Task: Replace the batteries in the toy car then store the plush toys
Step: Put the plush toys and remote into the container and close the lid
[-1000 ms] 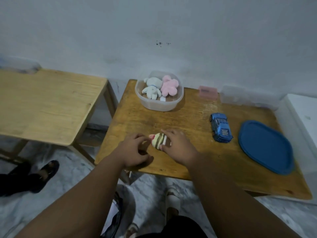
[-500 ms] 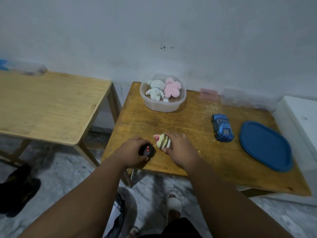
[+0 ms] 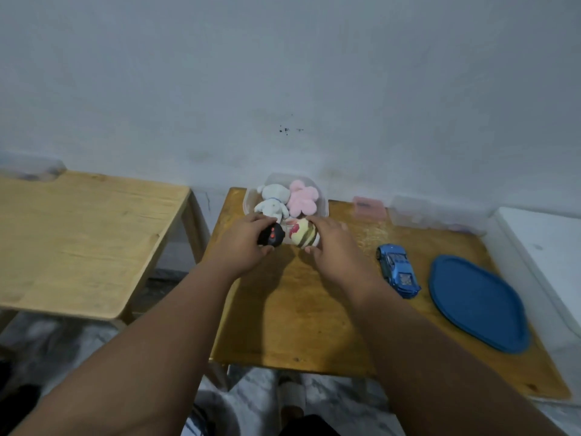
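Spanning the lower frame, the table (image 3: 314, 325) carries a blue lid (image 3: 478, 303) at 3 o'clock, the toy car (image 3: 397, 270) just at the lid's 9, and a clear tub (image 3: 324, 206) at 11 with a white plush (image 3: 272, 202) and a pink plush (image 3: 301, 199) inside, while at its near rim the left hand (image 3: 242, 247) grips a black plush (image 3: 272, 236) and the right hand (image 3: 333, 250) grips a striped plush (image 3: 303, 236).

Dim, bluish light from above, soft shadows under the arms on the table (image 3: 314, 309); hands slightly motion-blurred, wide-angle bend at the edges, no glare.

Blue toy car (image 3: 398, 270) upright; white plush (image 3: 272, 201) and pink plush (image 3: 301, 199) inside clear tub (image 3: 325, 206)
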